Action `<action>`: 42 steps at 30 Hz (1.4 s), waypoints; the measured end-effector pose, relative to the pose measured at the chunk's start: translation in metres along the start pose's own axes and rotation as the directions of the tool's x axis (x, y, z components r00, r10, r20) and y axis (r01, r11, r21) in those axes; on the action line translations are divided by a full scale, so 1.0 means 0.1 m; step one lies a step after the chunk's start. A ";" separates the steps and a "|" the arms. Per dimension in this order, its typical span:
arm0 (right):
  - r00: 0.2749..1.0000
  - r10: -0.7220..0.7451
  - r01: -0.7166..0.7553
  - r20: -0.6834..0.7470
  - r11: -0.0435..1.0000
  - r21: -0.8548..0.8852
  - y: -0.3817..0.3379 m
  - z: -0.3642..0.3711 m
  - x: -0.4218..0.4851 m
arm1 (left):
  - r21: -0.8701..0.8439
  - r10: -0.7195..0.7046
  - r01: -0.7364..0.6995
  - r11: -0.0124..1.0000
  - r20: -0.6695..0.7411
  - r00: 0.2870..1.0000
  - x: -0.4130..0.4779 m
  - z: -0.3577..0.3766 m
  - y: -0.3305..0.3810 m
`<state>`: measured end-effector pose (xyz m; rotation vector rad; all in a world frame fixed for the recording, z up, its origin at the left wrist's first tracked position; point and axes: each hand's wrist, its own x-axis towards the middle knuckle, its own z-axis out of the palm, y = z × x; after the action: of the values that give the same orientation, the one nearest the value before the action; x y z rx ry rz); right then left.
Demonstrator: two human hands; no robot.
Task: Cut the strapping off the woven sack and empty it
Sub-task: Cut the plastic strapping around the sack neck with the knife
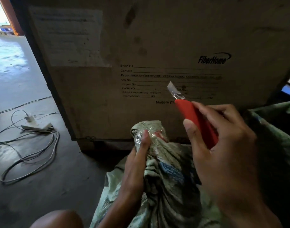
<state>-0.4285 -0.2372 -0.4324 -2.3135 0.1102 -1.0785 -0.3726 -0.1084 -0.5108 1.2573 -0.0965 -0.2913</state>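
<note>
A pale green woven sack [165,186] stands on the floor in front of me, its neck bunched and wound with shiny clear tape [141,137] with a bit of red showing in it. My left hand [136,165] grips the gathered neck from the left, thumb pressed on the tape. My right hand [223,142] is raised above and to the right of the neck and holds a red utility knife [195,119]. Its blade [173,90] is extended and points up and left, clear of the sack.
A large cardboard crate [157,46] with printed shipping lines stands right behind the sack. Another green sack [275,129] lies at the right. Loose cables [29,155] and a white power strip [35,126] lie on the concrete floor at the left. My knee [58,219] shows at the bottom.
</note>
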 end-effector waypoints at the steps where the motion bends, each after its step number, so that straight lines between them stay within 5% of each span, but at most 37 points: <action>1: 1.000 0.005 -0.006 0.020 1.000 0.030 0.01 -0.02 0.01 | 0.015 0.018 -0.017 1.000 -0.031 0.999 0.03 -0.06 0.01; 10: 0.977 -0.025 -0.008 0.211 0.988 0.155 0.07 -0.03 -0.09 | -0.071 -0.036 0.025 0.997 -0.147 0.988 0.11 -0.19 0.15; 20: 0.976 -0.098 0.061 0.193 0.980 0.191 -0.01 0.02 -0.18 | -0.419 -0.137 0.184 0.889 0.140 0.981 0.16 -0.30 0.30; 30: 0.962 -0.196 0.159 0.187 0.967 0.198 -0.03 0.07 -0.19 | -0.409 -0.007 0.001 0.913 -0.012 1.000 0.23 -0.28 0.28; 42: 0.941 -0.259 0.236 0.217 0.964 0.124 -0.06 0.15 -0.22 | -0.280 0.010 -0.030 0.959 -0.072 0.997 0.20 -0.28 0.26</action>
<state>-0.4335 -0.2189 -0.4520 -2.3894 -0.3256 -0.8985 -0.3432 -0.0807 -0.4969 0.9819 -0.0063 -0.2340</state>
